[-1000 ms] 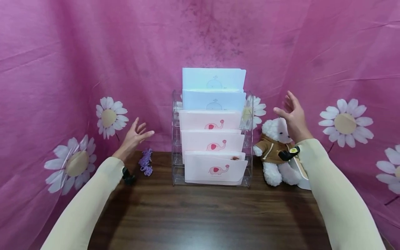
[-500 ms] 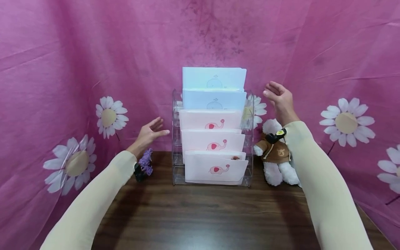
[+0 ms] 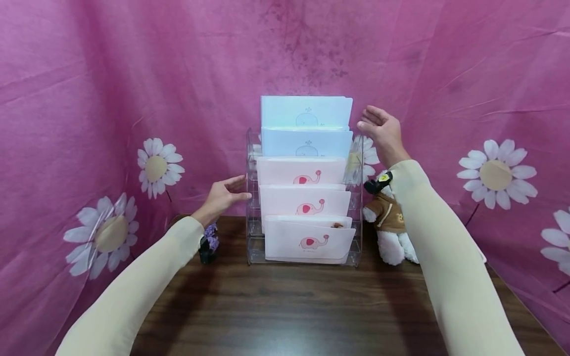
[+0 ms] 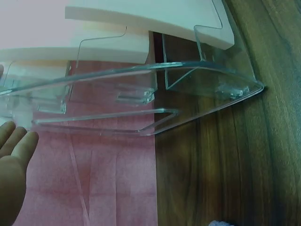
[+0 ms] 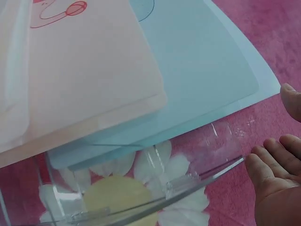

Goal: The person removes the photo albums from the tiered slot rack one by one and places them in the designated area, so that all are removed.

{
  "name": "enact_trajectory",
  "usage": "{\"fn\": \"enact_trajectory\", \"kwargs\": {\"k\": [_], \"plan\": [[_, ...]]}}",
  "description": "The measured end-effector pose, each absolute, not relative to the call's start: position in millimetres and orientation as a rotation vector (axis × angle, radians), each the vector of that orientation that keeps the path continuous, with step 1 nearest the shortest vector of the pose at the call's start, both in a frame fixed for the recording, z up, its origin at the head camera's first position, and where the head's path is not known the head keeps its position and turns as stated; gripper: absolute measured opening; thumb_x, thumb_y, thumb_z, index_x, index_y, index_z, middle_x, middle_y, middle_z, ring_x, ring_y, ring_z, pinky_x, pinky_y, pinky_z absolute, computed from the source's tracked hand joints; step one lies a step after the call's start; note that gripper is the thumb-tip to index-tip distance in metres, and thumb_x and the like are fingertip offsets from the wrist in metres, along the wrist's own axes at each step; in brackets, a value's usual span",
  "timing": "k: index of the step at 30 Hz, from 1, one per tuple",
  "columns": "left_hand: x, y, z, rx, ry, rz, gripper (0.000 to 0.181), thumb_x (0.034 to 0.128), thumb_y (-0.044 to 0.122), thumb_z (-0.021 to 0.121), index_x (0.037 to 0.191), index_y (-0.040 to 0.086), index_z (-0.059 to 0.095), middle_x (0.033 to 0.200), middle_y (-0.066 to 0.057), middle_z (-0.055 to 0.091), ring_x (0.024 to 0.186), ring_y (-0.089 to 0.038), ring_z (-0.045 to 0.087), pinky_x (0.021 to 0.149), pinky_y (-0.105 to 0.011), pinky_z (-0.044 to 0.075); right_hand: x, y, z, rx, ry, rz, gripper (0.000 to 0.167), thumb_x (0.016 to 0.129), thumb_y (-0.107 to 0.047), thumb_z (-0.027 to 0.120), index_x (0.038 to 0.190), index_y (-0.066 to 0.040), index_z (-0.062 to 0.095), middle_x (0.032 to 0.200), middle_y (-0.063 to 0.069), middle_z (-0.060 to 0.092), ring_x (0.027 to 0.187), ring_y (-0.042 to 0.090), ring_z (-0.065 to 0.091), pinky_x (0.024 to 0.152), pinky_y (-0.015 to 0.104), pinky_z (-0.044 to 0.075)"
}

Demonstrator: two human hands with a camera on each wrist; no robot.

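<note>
A clear acrylic tiered rack [image 3: 251,257] stands on the table with several folders in its tiers. The top two are pale blue folders [image 3: 307,141] with whale drawings; below them are pink folders [image 3: 307,242] with red elephants. My left hand [image 3: 222,195] is at the rack's left side panel, fingers straight and thumb spread toward its edge; the left wrist view shows the fingertips [image 4: 28,141] close to the panel. At the upper right corner, my right hand [image 3: 383,131] has its fingers extended beside the rack's edge, fingertips [image 5: 256,162] near the panel. Neither hand holds anything.
A white teddy bear [image 3: 387,217] in a brown hoodie sits right of the rack, partly behind my right sleeve. Purple flowers [image 3: 212,237] lie left of it. The wooden table [image 3: 303,306] meets a pink cloth backdrop [image 3: 213,99] printed with daisies.
Both hands have moved inward to the rack's sides: the left to the right, the right to the left and slightly up. The rack and folders stay put.
</note>
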State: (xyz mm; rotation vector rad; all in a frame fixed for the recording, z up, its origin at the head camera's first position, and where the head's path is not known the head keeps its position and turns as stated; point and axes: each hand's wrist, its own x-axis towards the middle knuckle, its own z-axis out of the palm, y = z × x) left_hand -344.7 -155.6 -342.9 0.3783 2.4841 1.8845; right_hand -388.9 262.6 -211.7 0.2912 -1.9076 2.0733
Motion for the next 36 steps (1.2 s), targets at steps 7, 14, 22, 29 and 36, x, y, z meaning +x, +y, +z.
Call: {"fn": "enact_trajectory", "kwargs": {"k": [7, 14, 22, 29, 36], "plan": [[-346.2, -147.4, -346.1, 0.291, 2.534, 1.908, 0.06, 0.0878, 0.006, 0.077, 0.143, -0.001, 0.055, 0.144, -0.023, 0.059, 0.136, -0.036, 0.056, 0.114, -0.045, 0.045, -399.5, 249.9, -201.0, 0.233, -1.917, 2.094, 0.069, 0.092, 0.004, 0.068, 0.154, -0.005, 0.041, 0.162, 0.013, 0.041, 0.149, 0.023, 0.042, 0.116, 0.028, 0.042], [-344.4, -143.2, -346.4, 0.249, 2.52, 1.921, 0.061, 0.0882, 0.005, 0.077, 0.144, -0.001, 0.053, 0.144, -0.022, 0.058, 0.135, -0.035, 0.057, 0.109, -0.04, 0.049, -406.0, 241.1, -192.4, 0.203, -1.872, 2.14, 0.068, 0.091, 0.01, 0.064, 0.153, -0.006, 0.043, 0.16, 0.014, 0.044, 0.147, 0.023, 0.045, 0.115, 0.029, 0.043], [-341.8, -141.2, -347.2, 0.197, 2.447, 1.976, 0.061, 0.0887, 0.001, 0.074, 0.145, -0.002, 0.051, 0.146, -0.024, 0.055, 0.132, -0.035, 0.059, 0.091, -0.022, 0.057, -412.5, 234.5, -190.4, 0.166, -1.966, 2.125, 0.069, 0.093, 0.005, 0.065, 0.155, -0.009, 0.04, 0.16, 0.012, 0.044, 0.143, 0.021, 0.048, 0.109, 0.026, 0.048], [-341.6, -142.5, -348.2, 0.197, 2.443, 1.977, 0.059, 0.0904, 0.0, 0.073, 0.145, -0.002, 0.051, 0.146, -0.023, 0.055, 0.134, -0.034, 0.058, 0.091, -0.023, 0.057, -416.2, 230.3, -187.5, 0.092, -2.014, 2.089, 0.065, 0.094, 0.0, 0.066, 0.154, -0.013, 0.044, 0.157, 0.011, 0.048, 0.133, 0.021, 0.055, 0.112, 0.029, 0.046], [-341.5, -144.4, -348.7, 0.204, 2.494, 1.939, 0.057, 0.0909, 0.002, 0.073, 0.144, -0.001, 0.053, 0.145, -0.023, 0.057, 0.133, -0.034, 0.058, 0.093, -0.025, 0.057, -424.5, 221.6, -185.1, 0.071, -2.004, 2.145, 0.067, 0.094, 0.003, 0.067, 0.154, -0.013, 0.043, 0.154, 0.011, 0.051, 0.132, 0.024, 0.056, 0.117, 0.039, 0.044]]}}
